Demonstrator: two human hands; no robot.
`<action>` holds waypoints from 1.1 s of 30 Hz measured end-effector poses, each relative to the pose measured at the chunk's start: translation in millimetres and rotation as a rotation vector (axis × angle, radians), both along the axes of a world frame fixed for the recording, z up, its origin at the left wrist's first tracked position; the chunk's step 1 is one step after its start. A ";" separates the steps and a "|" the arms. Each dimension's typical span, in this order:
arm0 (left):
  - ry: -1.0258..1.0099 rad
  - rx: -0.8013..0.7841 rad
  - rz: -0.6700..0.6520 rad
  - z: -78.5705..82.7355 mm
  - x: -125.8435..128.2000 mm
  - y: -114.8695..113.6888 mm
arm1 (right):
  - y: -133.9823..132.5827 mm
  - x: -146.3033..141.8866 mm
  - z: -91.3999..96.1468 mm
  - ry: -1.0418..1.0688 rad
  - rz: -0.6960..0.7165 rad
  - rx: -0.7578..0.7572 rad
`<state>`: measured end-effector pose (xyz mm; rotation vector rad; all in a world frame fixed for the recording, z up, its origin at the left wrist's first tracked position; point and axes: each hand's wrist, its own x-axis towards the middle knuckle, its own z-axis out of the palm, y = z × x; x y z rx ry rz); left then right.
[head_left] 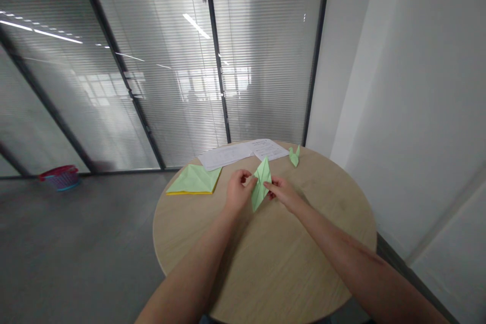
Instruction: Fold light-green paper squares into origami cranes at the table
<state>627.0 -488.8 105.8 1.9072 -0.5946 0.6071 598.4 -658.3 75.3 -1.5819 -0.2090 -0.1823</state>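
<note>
A light green folded origami paper [260, 186], shaped like a long diamond with creases, is held up over the round table between both hands. My left hand [240, 190] pinches its left edge, thumb on the near face. On the opposite edge my right hand [281, 191] grips the paper, with some fingers hidden behind it. Beyond my right hand a small green origami bird [294, 156] stands on the tabletop. Left of my left hand lies a stack of green paper [195, 179] with a yellow layer showing along its lower and right edges.
White printed sheets [228, 156] lie overlapping at the far side of the round wooden table [288, 263]. Behind it runs a glass partition with blinds [266, 50]; a white wall [425, 86] stands at the right. A red and blue basket [61, 178] sits on the grey floor.
</note>
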 end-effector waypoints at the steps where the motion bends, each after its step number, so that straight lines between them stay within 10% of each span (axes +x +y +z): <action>1: -0.035 0.046 0.011 0.4 -0.1 0.5 | 0.1 0.2 -0.2 0.004 -0.003 -0.004; 13: -0.030 0.171 -0.137 -2.3 -6.6 -3.9 | 3.9 -4.4 4.3 -0.002 0.026 0.054; 26: 0.266 -0.090 -0.318 -3.1 -3.3 -4.4 | 6.3 -7.7 6.0 -0.079 0.166 0.130; 33: 0.482 -0.213 -0.426 -9.8 7.8 -5.2 | 2.2 3.2 -4.2 -0.093 0.012 -0.009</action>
